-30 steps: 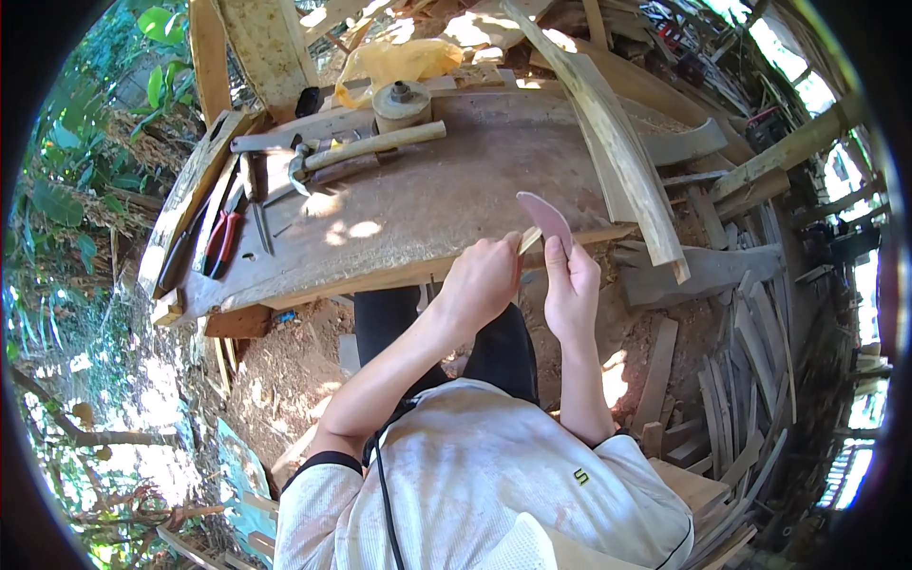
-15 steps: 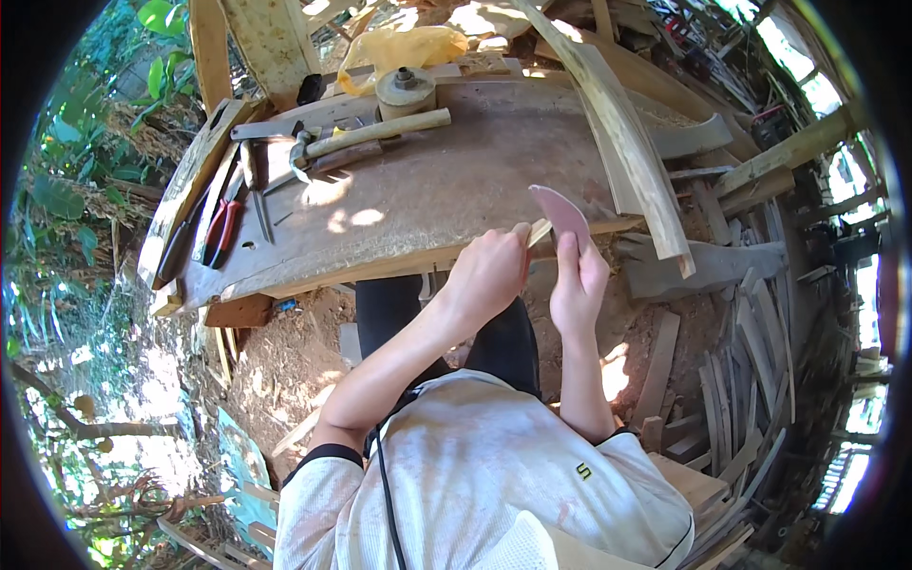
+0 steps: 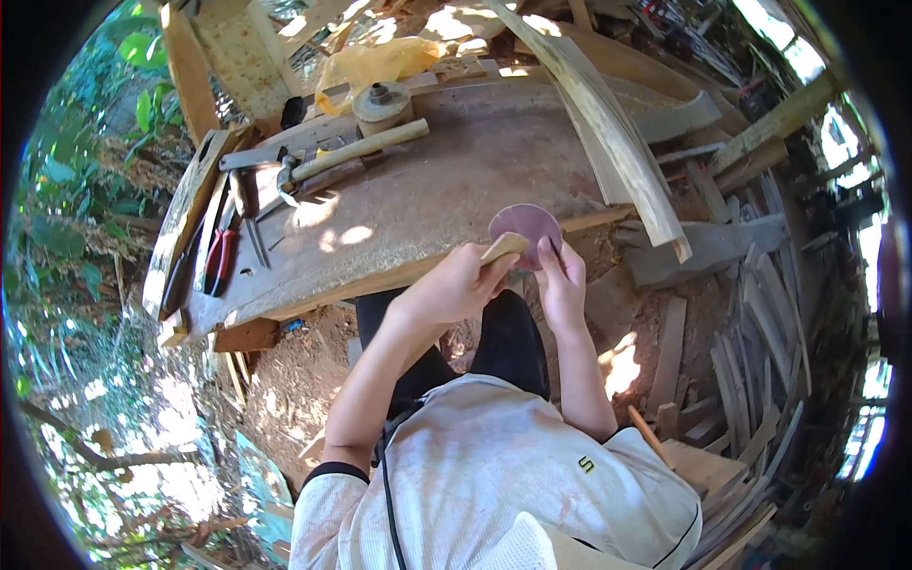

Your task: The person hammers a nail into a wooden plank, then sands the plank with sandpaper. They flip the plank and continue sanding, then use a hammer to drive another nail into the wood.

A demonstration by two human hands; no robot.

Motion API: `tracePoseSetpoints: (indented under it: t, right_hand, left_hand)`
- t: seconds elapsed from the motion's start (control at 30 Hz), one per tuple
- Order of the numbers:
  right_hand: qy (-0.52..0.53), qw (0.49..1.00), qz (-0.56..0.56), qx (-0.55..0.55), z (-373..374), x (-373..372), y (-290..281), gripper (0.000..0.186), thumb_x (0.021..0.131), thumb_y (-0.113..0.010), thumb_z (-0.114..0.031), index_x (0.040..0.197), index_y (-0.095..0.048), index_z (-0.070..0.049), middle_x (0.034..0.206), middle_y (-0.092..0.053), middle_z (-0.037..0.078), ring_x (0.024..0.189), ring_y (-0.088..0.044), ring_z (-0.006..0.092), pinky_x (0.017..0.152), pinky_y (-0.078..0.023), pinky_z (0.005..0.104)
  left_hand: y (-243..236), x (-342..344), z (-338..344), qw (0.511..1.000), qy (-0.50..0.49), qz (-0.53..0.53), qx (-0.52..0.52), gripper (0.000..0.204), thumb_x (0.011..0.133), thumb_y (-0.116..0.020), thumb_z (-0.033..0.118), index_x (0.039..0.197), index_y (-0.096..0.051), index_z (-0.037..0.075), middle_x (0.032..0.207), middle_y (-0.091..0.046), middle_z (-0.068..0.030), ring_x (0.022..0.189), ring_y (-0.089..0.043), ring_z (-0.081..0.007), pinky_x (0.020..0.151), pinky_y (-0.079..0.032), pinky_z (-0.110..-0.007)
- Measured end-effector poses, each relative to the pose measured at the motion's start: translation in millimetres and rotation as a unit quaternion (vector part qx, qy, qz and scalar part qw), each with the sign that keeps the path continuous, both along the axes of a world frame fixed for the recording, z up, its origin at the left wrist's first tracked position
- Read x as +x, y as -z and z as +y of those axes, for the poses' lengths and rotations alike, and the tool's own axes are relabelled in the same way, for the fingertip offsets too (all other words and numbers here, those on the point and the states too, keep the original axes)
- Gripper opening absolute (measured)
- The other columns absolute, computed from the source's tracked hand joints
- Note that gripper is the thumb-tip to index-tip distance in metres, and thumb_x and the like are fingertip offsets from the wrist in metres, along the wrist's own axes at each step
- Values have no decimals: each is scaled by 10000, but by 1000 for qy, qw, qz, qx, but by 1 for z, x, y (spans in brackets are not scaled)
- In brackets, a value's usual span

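Over the near edge of the workbench (image 3: 427,204), my left hand (image 3: 446,287) is closed round a small pale piece of wood (image 3: 504,247), whose flat end sticks up past my fingers. My right hand (image 3: 562,287) pinches a round pinkish sanding disc (image 3: 525,225) between thumb and fingers. The disc's broad face shows, and it stands just behind the wood; whether the two touch I cannot tell. Both hands are in front of my body, above my knees.
On the bench's left lie a hammer (image 3: 356,155), red-handled pliers (image 3: 220,255) and a thin pointed tool (image 3: 251,218). Behind them stand a round container (image 3: 383,106) and a yellow plastic bag (image 3: 380,65). A long board (image 3: 622,157) overhangs the right end; wood strips (image 3: 755,351) pile up beyond.
Both hands have come lower and nearer my body. The sanding disc, bent and edge-on before, now lies flatter with its face showing. The wood's end has turned upward, and the view has shifted slightly.
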State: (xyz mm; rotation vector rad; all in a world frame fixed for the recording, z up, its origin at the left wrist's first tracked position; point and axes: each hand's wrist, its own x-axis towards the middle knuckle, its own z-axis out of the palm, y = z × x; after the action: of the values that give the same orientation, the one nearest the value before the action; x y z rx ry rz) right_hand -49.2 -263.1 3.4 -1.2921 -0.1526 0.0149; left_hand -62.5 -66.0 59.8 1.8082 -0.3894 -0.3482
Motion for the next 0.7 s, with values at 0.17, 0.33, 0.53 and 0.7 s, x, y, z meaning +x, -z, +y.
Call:
tracePoseSetpoints:
  t: [0.17, 0.33, 0.53, 0.7]
  right_hand:
    - [-49, 998, -29, 35, 9, -18, -17, 301, 1083, -591, -227, 1219, -684, 24, 986, -691, 1, 861, -581, 40, 742, -456, 223]
    - [-129, 990, -39, -29, 9, -28, -37, 228, 1053, -640, -191, 1122, -694, 20, 813, -631, -21, 653, -517, 31, 575, -430, 209]
    - [-145, 985, -83, -35, 14, -25, -48, 102, 997, -694, -65, 1012, -671, 34, 741, -630, 9, 605, -564, 49, 526, -432, 230]
    - [-110, 978, -143, -106, 15, -32, -69, 81, 957, -722, -46, 997, -714, 25, 754, -644, 34, 638, -601, 64, 545, -440, 259]
  left_hand:
    - [0, -11, 24, 977, 102, 128, -140, 386, 1126, -467, 305, 1212, -702, 11, 776, -619, -2, 666, -565, -90, 640, -495, -272]
    - [-3, -19, 25, 967, 95, 172, -162, 304, 1111, -517, 265, 1235, -619, 7, 909, -685, -37, 763, -613, -91, 684, -531, -273]
    - [0, -16, 31, 963, 143, 165, -155, 328, 1102, -534, 299, 1192, -650, 5, 924, -711, -60, 796, -667, -115, 710, -564, -284]
    - [-12, -27, 31, 975, 121, 128, -134, 373, 1084, -566, 318, 1157, -686, -28, 889, -725, -77, 832, -703, -147, 779, -573, -310]
